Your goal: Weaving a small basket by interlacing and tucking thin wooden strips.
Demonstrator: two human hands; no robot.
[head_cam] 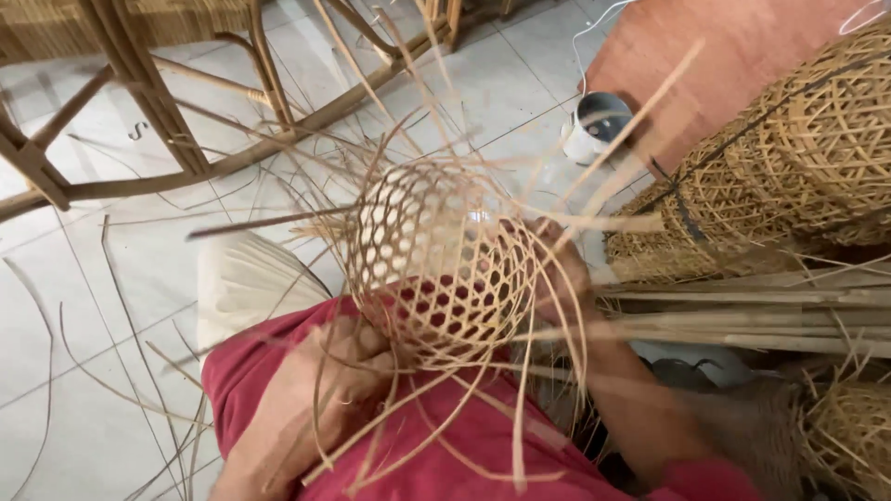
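Observation:
A half-woven open-mesh bamboo basket (436,264) sits in front of me over my lap, with long loose strips sticking out in all directions. My left hand (348,366) grips its lower left side, fingers curled around the weave and strips. My right hand (557,269) holds the basket's right side, partly hidden behind the mesh and blurred strips. A red garment (464,445) covers my lap beneath the basket.
Stacked finished woven baskets (789,176) lie at the right, with a bundle of bamboo strips (742,315) below them. A wooden frame (139,102) stands at the upper left on the tiled floor. A small white fan (594,125) sits near the back. Loose strips litter the floor.

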